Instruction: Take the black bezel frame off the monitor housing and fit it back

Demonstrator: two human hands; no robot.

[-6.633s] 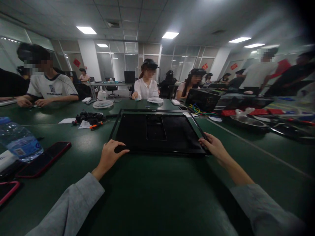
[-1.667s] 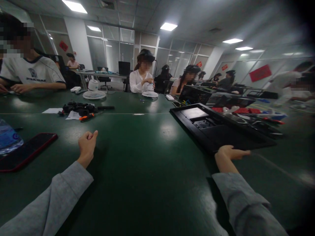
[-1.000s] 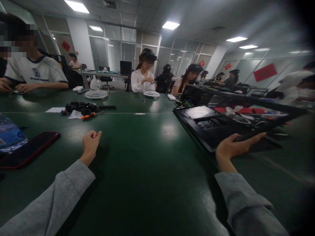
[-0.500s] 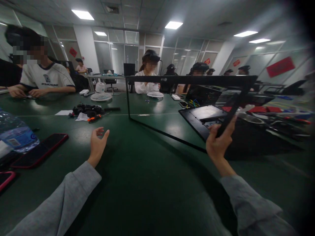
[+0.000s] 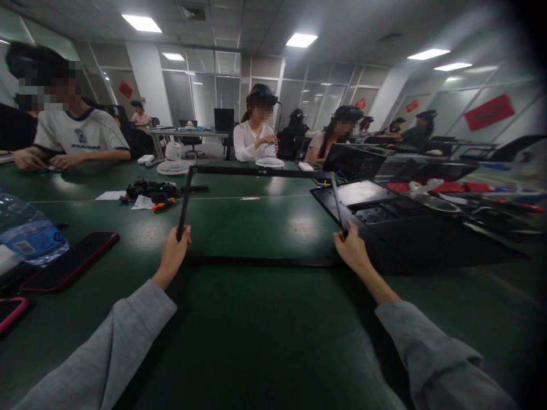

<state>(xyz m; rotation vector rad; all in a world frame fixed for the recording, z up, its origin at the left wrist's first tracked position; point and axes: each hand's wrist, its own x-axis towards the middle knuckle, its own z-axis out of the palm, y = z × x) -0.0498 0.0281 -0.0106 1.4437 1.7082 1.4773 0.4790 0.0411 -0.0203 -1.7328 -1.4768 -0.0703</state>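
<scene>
A thin black monitor bezel (image 5: 265,262), an empty rectangular frame with a small logo on its far bar, is held over the green table (image 5: 265,341). Around its left side bar my left hand (image 5: 172,250) is closed. My right hand (image 5: 354,246) grips the right side bar. The bezel's far bar is higher in view than its near bar, which runs between my wrists. Just beyond my right hand lies a black monitor back panel (image 5: 384,219), flat on the table with a shiny area near its far corner.
A water bottle (image 5: 32,228) and a red-edged phone (image 5: 70,262) lie at left. Dark parts with an orange-handled tool (image 5: 162,205) sit farther back. Small white fans (image 5: 175,167) stand along the far side, where co-workers sit. Red items and cables (image 5: 465,199) are at right.
The bezel has swung left and lower, now level between both hands. My left hand, open and apart from it before, has closed on its left side. My right hand has shifted slightly left.
</scene>
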